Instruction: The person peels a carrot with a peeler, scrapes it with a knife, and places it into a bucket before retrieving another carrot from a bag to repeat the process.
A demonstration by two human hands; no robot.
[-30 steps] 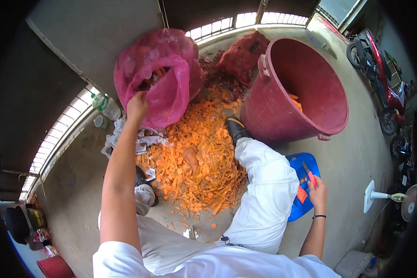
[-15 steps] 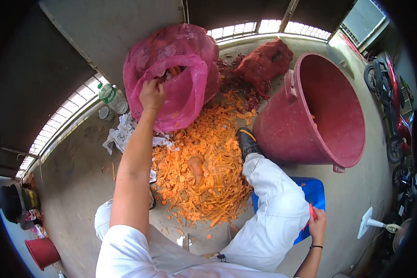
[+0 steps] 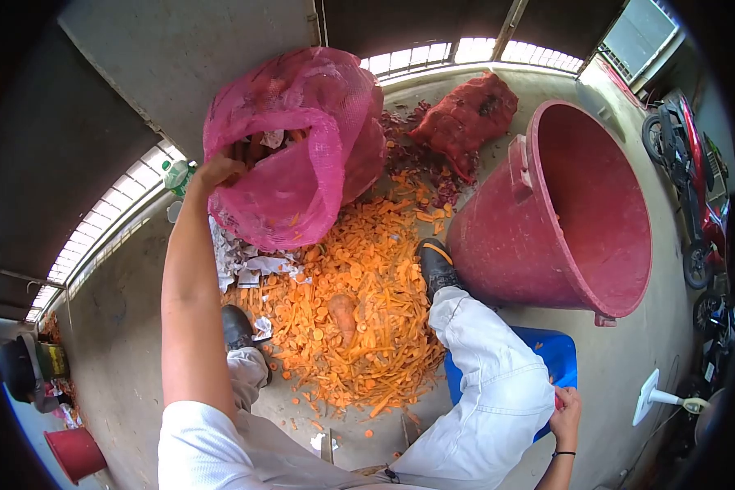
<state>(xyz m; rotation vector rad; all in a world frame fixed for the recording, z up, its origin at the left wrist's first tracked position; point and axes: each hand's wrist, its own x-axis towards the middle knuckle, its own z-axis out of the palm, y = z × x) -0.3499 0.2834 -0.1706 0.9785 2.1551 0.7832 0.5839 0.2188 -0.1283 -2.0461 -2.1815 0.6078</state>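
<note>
My left hand point(image 3: 220, 171) is closed on the left edge of a pink mesh bag point(image 3: 318, 196). The bag gapes toward me, with dark carrots and scraps of paper visible inside. Low on the right, my right hand point(image 3: 565, 412) is wrapped around a red handle point(image 3: 559, 400); the tool's working end cannot be made out. Beside that hand lies a blue plastic container point(image 3: 557, 347). Between my feet spreads a heap of orange carrot peelings and slices point(image 3: 384, 327), and a whole carrot point(image 3: 343, 317) rests on it.
A large dark-red tub point(image 3: 498, 237) leans by my right foot, mouth to the right. Behind it is a red mesh sack point(image 3: 465, 114). Crumpled paper point(image 3: 233, 253) and a green-labelled bottle point(image 3: 176, 175) are at left. Motorcycles point(image 3: 694, 188) stand far right.
My left hand has moved left and slightly down, pulling the bag's mouth wider and leftward. My right hand has dropped a little, and my left shoe has come into view.
</note>
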